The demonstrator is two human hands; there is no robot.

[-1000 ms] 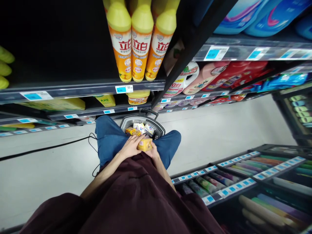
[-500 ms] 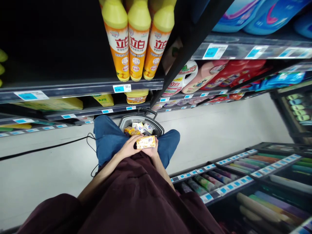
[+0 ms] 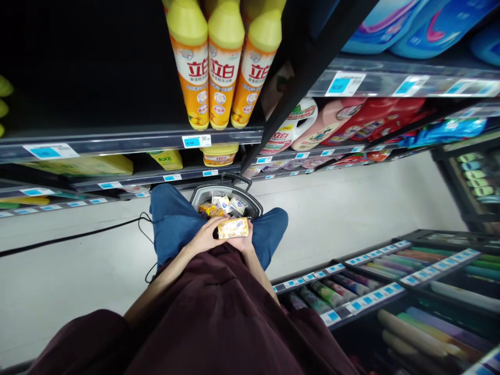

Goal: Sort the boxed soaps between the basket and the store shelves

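A small brick-shaped pack (image 3: 233, 228) in shiny orange-and-white wrapping lies across my two hands, low over my lap. My left hand (image 3: 206, 237) is closed on its left end, thumb and fingers apart around a dark gap. Under and behind the right end is my right hand (image 3: 242, 242), its fingers partly hidden by the pack. Just beyond my hands, between my knees, stands a grey basket (image 3: 198, 194) with a black rim and handle. Several yellow packs (image 3: 211, 209) and white packs (image 3: 223, 202) lie inside it.
Close ahead, a dark shelf (image 3: 128, 145) bears yellow-capped orange bottles (image 3: 222, 67). Detergent bottles (image 3: 312, 127) line the shelves to the right. Another rack (image 3: 344, 307) with rolled goods stands behind on the right. A black cable (image 3: 78, 240) crosses on the left, above the pale floor (image 3: 351, 203).
The view has shifted very slightly. Both hands keep the pack in nearly the same place, and the basket stays where it was.
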